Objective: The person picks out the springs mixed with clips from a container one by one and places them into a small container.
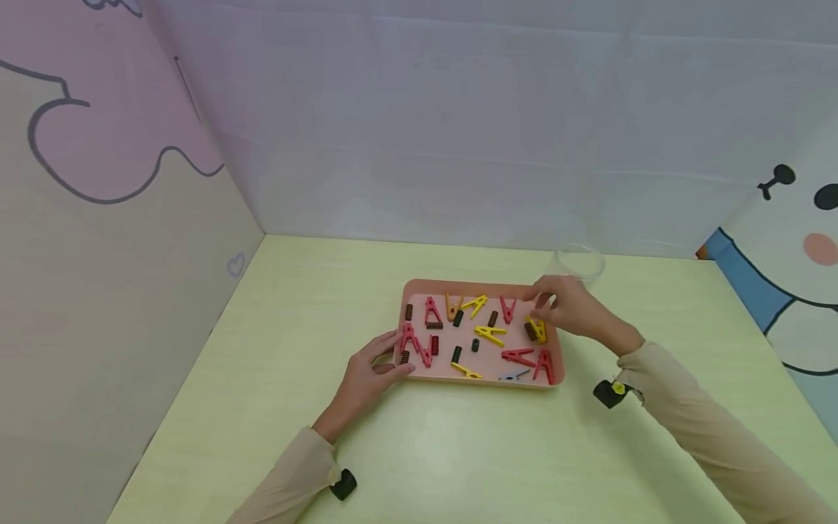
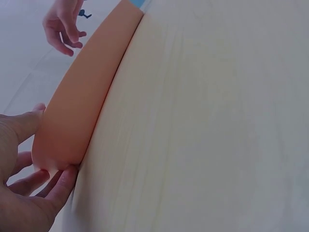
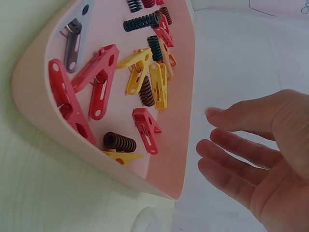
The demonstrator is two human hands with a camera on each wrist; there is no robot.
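A pink tray (image 1: 481, 378) holds plastic spring clips and small coil springs spread over its floor. My left hand (image 1: 364, 375) grips the tray's near left corner; in the left wrist view the thumb is at the rim and fingertips press the tray's outer wall (image 2: 79, 96). Over the far right corner hovers my right hand (image 1: 568, 304), fingers slightly bent and apart, with nothing between them in the right wrist view. Nearest below it are a yellow clip (image 1: 540, 329), a dark brown spring (image 3: 119, 142) and a red clip (image 3: 146, 129). A grey-blue clip (image 1: 513, 375) lies along the near edge.
A clear plastic cup (image 1: 581, 263) stands behind the right hand, just beyond the tray's far right corner. The pale wooden table (image 1: 458, 451) meets a white backdrop (image 1: 458, 145) at its far edge. Printed panels rise at left and right.
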